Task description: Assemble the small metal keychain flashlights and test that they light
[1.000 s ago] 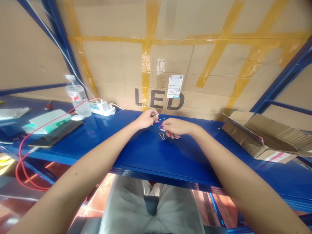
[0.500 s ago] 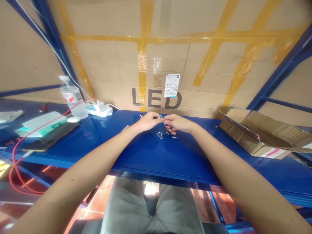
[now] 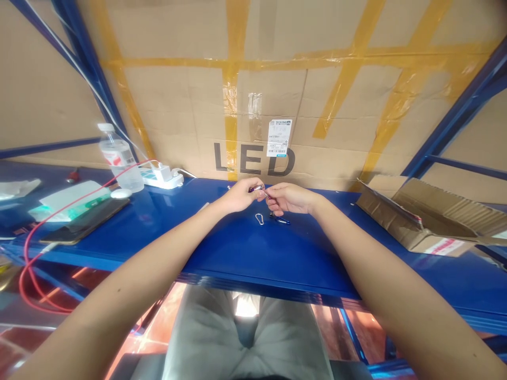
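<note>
My left hand [image 3: 241, 196] is closed in a pinch on a small purple and silver metal piece [image 3: 256, 188], which pokes out past the fingertips. Right beside it, my right hand [image 3: 291, 198] pinches a small part [image 3: 268, 196] close to that piece; its shape is too small to make out. Both hands are just above the blue table, fingertips almost meeting. Below them a silver carabiner [image 3: 259, 218] lies flat. Next to it, under my right fingers, rests a blue carabiner [image 3: 282, 220] with a small dark fitting at its left end.
An open cardboard box [image 3: 431, 221] stands at the right. To the left are a water bottle [image 3: 121, 161], a white power strip [image 3: 162, 177], a dark tablet-like slab [image 3: 85, 224] and a red cable [image 3: 26, 264]. A large cardboard sheet [image 3: 178, 116] rises behind the table [image 3: 257, 258].
The purple piece now shows along my left fingertips, where before a metal loop and reddish piece were between both hands. My right fingers have shifted slightly; the carabiners on the table stay put.
</note>
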`<state>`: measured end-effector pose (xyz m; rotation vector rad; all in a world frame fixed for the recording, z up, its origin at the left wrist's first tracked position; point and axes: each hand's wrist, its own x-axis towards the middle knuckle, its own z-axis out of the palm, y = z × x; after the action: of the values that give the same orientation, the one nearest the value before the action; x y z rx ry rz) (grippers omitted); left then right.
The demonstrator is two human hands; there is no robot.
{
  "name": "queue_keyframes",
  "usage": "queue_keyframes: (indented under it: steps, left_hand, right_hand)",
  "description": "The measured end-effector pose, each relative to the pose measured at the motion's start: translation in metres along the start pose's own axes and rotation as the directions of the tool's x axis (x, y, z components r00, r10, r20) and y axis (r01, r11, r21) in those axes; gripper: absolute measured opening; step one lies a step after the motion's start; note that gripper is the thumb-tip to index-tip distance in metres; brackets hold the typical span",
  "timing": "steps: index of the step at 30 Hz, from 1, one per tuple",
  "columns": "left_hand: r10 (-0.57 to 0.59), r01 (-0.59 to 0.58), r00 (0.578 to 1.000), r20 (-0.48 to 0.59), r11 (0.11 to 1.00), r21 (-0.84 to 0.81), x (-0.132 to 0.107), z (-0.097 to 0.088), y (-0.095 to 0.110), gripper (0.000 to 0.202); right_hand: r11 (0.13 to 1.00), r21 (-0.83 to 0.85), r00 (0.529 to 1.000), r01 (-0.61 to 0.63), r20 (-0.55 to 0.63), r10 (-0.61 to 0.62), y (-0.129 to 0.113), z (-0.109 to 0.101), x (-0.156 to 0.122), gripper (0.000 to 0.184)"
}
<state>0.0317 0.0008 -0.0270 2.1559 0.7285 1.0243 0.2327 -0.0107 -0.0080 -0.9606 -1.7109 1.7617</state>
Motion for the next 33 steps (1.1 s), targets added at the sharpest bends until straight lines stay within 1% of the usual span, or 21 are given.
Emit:
queue_keyframes:
  steps: [3, 6, 8, 11, 13, 16, 21, 27, 33]
  left_hand:
    - [-0.036, 0.036, 0.999, -0.017, 0.999, -0.007, 0.0, 0.0, -0.001, 0.021]
    - [-0.047, 0.048, 0.999, 0.022, 0.998, -0.029, -0.001, -0.001, -0.002, 0.021]
    - [-0.032, 0.033, 0.998, 0.045, 0.999, -0.029, -0.001, -0.002, -0.002, 0.021]
    - [0.005, -0.005, 0.999, 0.046, 1.0, -0.01, -0.001, -0.004, 0.0, 0.023]
    - [0.008, -0.008, 0.999, 0.033, 1.0, 0.007, -0.002, -0.005, 0.003, 0.022]
    - [0.003, -0.004, 1.0, 0.026, 1.0, 0.022, -0.002, -0.006, 0.007, 0.019]
    - [0.016, -0.021, 0.999, 0.047, 0.994, 0.106, -0.004, -0.008, 0.012, 0.016]
    - [0.018, -0.027, 0.998, 0.058, 0.988, 0.154, -0.004, -0.009, 0.011, 0.012]
    - [0.014, -0.019, 1.0, 0.022, 0.974, 0.225, -0.004, -0.007, 0.01, 0.014]
  right_hand:
    - [0.998, -0.059, 1.0, 0.026, 0.014, -0.026, 0.0, -0.001, -0.001, 0.018]
    - [0.992, -0.123, 1.0, 0.008, 0.024, -0.005, 0.001, -0.001, 0.001, 0.022]
    - [0.991, -0.133, 1.0, 0.001, 0.006, 0.0, 0.001, 0.0, 0.001, 0.022]
    - [0.995, -0.099, 0.999, 0.026, -0.015, -0.028, -0.001, 0.001, 0.0, 0.021]
    - [0.997, -0.058, 0.999, 0.043, 0.003, -0.043, -0.002, 0.001, -0.001, 0.021]
    - [0.999, 0.019, 0.999, 0.033, 0.037, -0.034, -0.001, -0.003, -0.002, 0.022]
    - [0.993, 0.117, 0.999, -0.004, 0.039, 0.0, 0.002, -0.01, -0.001, 0.02]
    - [0.989, 0.141, 0.999, -0.039, -0.001, 0.039, 0.0, -0.007, 0.001, 0.009]
    - [0.988, 0.146, 0.997, -0.051, -0.048, 0.058, 0.0, -0.005, 0.002, 0.001]
